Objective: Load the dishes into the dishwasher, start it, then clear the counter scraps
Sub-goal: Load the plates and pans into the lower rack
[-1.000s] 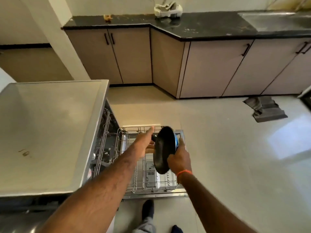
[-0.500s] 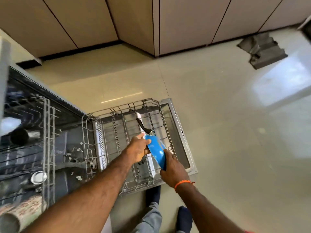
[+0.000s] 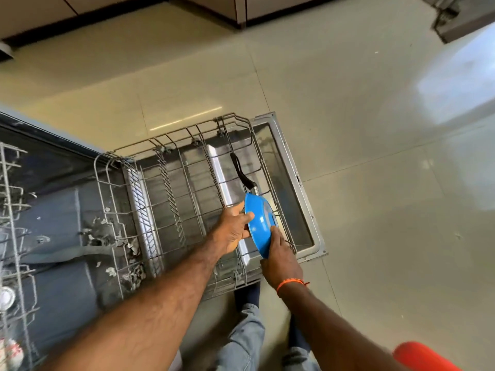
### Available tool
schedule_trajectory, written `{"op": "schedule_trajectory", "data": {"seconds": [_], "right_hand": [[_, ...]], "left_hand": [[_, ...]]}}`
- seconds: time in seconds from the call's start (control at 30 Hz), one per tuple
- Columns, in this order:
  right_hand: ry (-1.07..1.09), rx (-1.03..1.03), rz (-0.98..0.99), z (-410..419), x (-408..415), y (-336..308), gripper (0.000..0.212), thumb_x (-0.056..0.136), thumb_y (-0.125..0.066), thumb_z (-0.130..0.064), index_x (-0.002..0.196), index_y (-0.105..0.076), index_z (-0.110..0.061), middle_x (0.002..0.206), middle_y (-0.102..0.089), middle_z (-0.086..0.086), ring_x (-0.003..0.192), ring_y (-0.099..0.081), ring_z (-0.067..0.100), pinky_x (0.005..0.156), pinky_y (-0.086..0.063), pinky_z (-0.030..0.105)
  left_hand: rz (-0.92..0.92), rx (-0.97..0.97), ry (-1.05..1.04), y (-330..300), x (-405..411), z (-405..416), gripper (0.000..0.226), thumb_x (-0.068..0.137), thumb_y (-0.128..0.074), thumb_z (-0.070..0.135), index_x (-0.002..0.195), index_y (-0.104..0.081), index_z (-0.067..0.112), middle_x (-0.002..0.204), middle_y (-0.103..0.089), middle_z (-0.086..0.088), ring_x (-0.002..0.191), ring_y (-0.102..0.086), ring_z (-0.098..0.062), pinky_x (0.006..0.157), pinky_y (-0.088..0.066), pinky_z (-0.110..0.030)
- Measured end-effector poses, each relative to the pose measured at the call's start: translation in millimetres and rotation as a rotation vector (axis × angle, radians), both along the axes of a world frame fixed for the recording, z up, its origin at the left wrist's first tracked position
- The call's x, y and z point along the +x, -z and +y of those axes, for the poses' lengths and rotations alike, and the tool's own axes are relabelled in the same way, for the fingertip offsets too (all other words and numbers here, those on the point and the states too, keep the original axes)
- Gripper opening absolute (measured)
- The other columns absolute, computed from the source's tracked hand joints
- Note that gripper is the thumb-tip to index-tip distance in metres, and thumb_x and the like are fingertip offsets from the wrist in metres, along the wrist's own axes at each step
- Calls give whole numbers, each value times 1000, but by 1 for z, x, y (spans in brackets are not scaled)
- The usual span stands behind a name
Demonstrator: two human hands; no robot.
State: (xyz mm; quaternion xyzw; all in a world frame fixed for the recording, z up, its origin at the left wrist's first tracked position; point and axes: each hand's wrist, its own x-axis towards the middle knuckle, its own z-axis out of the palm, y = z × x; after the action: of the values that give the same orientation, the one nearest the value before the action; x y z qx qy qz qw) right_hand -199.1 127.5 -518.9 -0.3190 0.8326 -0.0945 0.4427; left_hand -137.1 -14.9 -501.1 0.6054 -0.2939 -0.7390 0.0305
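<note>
Both hands, left hand [image 3: 232, 229] and right hand [image 3: 278, 259], grasp the blue black-handled frying pan [image 3: 259, 225] on edge over the grey wire dishwasher rack [image 3: 171, 188]; missing the tines, it could topple.

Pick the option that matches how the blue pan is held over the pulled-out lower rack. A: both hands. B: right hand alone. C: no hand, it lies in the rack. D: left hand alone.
A: the left hand and the right hand both grip the blue pan, on edge over the lower rack.
</note>
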Motion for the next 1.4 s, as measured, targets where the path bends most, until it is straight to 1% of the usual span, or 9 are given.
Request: {"op": "schedule_trajectory", "data": {"seconds": [0.13,0.3,0.5,0.63,0.83,1.1,1.2,1.3,1.4], "right_hand": [[-29,24,47,7,-1,12,90,85,-73,-14,152,-15,-23,153,-41,4,127,-53,24,106,-49,46],[-129,34,102,10,-3,11,99,81,-76,-43,154,-12,-20,156,-35,3,134,-45,26,113,-42,44],[-205,47,115,3,-6,9,122,73,-65,-77,159,-3,-16,166,-16,3,149,-27,23,121,-30,40],[-222,76,68,-11,-6,4,109,75,-71,-68,155,-15,-20,157,-34,6,136,-45,29,112,-41,43],[-189,149,110,-6,-2,3,95,72,-81,-35,145,-24,-15,142,-42,7,123,-54,32,99,-51,45],[-201,151,118,8,1,13,116,69,-84,-55,153,-14,-18,151,-31,8,135,-42,30,107,-46,46],[-233,147,102,-5,-1,7,122,66,-84,-57,155,-11,-16,158,-25,9,140,-36,33,114,-38,46],[-293,138,71,-18,-3,-4,129,66,-83,-61,157,-5,-16,163,-16,10,147,-28,33,117,-33,49],[-356,119,60,-27,-6,-29,126,67,-84,-58,157,-5,-16,163,-18,10,146,-28,34,117,-34,50]], "left_hand": [[28,36,5,12,1,3,52,99,-56,-2,149,-46,7,126,-66,-14,102,-68,-26,75,-61,-38],[13,25,11,13,11,-4,59,89,-68,-4,144,-50,12,112,-71,-10,94,-70,-23,74,-61,-38],[-108,-41,96,12,16,-6,48,79,-81,7,124,-64,10,110,-73,-14,106,-69,-33,95,-55,-55],[-198,-8,63,17,20,-2,50,97,-58,-1,145,-47,8,111,-63,-7,104,-64,-27,88,-56,-52],[-59,109,146,24,31,28,44,97,-54,-6,139,-49,9,129,-62,-20,96,-71,-30,62,-61,-38],[-161,-10,319,37,34,34,64,85,-70,-4,143,-46,8,117,-65,-14,103,-70,-27,82,-63,-44],[-217,-91,369,32,38,27,72,77,-81,13,140,-47,12,121,-61,-9,104,-67,-22,74,-63,-36],[-284,-164,410,20,45,22,77,69,-84,39,135,-51,15,119,-64,-2,104,-66,-19,86,-60,-40],[-329,-195,463,-4,57,19,82,82,-78,38,150,-39,15,132,-61,-6,114,-62,-21,96,-52,-37]]}}
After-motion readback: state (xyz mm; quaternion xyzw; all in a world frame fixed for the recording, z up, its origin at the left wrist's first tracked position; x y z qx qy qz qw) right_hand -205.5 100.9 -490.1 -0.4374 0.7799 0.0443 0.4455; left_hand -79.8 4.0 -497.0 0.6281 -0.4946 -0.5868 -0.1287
